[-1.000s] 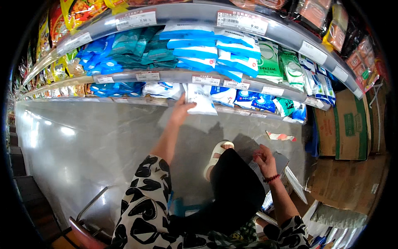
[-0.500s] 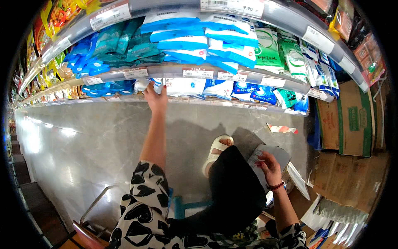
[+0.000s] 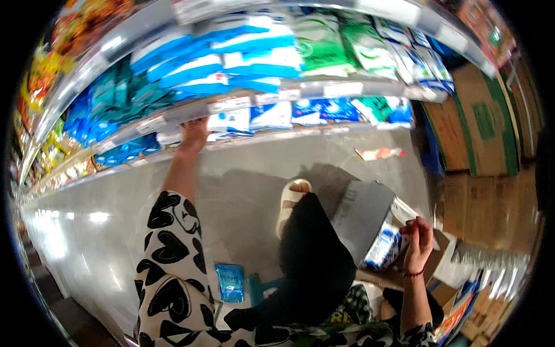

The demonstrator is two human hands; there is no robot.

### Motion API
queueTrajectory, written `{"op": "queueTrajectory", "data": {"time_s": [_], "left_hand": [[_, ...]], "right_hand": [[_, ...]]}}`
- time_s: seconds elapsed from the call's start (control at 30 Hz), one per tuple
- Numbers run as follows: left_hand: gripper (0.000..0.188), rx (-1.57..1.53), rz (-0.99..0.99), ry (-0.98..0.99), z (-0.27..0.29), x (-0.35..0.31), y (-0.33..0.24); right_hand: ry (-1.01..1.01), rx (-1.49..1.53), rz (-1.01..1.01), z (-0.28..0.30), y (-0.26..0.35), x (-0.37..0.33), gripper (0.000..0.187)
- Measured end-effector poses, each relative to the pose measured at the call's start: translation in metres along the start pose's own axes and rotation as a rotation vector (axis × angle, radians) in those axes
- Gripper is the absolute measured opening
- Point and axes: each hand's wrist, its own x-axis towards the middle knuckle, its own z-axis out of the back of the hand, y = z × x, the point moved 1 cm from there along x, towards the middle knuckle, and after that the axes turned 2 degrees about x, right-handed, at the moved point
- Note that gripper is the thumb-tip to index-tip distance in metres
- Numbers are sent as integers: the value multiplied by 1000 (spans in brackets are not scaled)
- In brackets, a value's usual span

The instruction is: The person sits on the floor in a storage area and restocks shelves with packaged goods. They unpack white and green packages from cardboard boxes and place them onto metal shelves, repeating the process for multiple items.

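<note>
My left hand [image 3: 195, 134] reaches into the lowest shelf row, just under the price rail. Its fingertips are blurred and partly hidden there, beside white packets [image 3: 230, 121] with blue print; whether it grips one I cannot tell. My right hand [image 3: 418, 246] is raised over an open cardboard box [image 3: 438, 257] by my knee, its fingers loosely bent and apart, holding nothing. Inside the box lies a white-and-blue packet [image 3: 383, 247]. The box's grey flap [image 3: 363, 211] is folded out toward my leg.
Above the lowest row, a shelf bears stacked blue-and-white bags [image 3: 191, 69] and green-and-white bags [image 3: 321, 43]. A blue pouch [image 3: 230, 282] lies low beside my left sleeve. Cardboard cartons [image 3: 483, 124] stand stacked at the right. A red-and-white wrapper [image 3: 380, 154] lies on the floor.
The view has shifted, bringing the box's contents and the blue pouch into sight. My right hand has moved from the grey flap to the box's right side. My left hand stays at the lowest row.
</note>
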Motion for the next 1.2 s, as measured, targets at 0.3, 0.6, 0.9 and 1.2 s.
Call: {"op": "queueTrajectory", "data": {"time_s": [0.3,0.6,0.9,1.2], "left_hand": [[63,-101,-402,244,83,-76,-104],[27,-335,-1591,486,284,-319,-398],[23,206,-1554,763,162,-338,-412],[29,-218,-1443,865,165,-330,-416]], "right_hand": [[799,-663,-464,98,-143,-31,45],[650,-1071,-978,-55,-69,-93,53],[572,-297,-934,45,-182,12,48],[-117,-603,-103,-6,-252,55,46]]}}
